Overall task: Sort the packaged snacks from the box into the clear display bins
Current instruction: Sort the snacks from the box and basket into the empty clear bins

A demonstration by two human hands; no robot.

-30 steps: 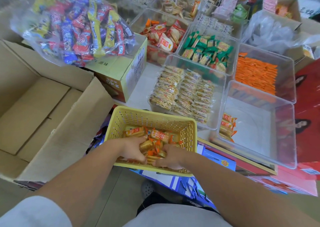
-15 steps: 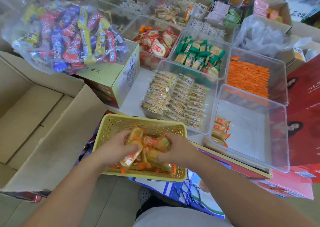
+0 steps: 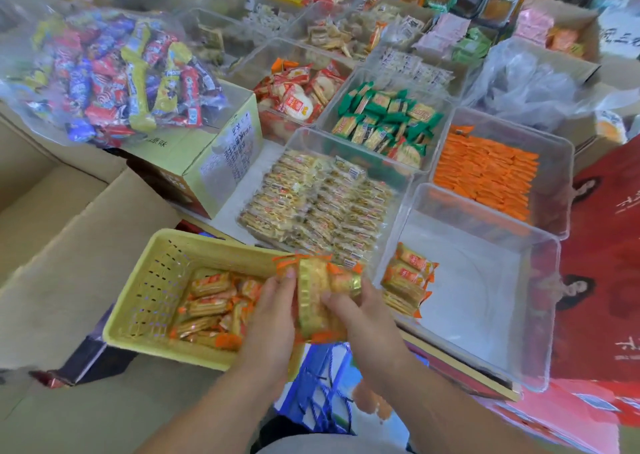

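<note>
A stack of gold-and-orange snack packets is gripped between my left hand and my right hand, lifted above the right end of a yellow plastic basket. More of the same packets lie loose in the basket. To the right stands a clear bin, mostly bare, with a few matching packets stacked in its near left corner.
An open cardboard box sits at the left. A bag of mixed candy rests on a carton. Clear bins hold pale biscuits, orange packets, green packets and red-white packets. A red box is at the right.
Both hands gathered packets in the basket, then lifted the stack up and to the right, toward the basket's right end. The view shifted, so the basket now sits further left.
</note>
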